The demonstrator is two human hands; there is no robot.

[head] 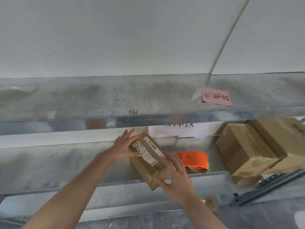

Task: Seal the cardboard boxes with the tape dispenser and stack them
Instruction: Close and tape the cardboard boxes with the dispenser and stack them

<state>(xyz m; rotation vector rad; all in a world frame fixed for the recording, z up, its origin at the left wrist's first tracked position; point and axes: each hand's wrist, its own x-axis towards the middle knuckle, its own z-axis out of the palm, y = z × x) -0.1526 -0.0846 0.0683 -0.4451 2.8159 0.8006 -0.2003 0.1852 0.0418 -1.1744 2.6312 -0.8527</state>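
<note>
A small cardboard box point(145, 167) with white shipping labels and a strip of tape along its top sits tilted on a metal shelf point(57, 164). My left hand point(123, 147) lies against its far left end, fingers straight, thumb on the top. My right hand point(176, 176) cups its near right end with spread fingers. Just behind the box lies an orange tape dispenser point(194, 160) on the same shelf.
Two larger taped cardboard boxes point(247, 149) stand side by side at the shelf's right end. An upper metal shelf point(99, 100) carries a pink handwritten note point(216, 96). A white paper sign point(178, 131) hangs on the back wall. A dark metal rail point(270, 184) lies at lower right.
</note>
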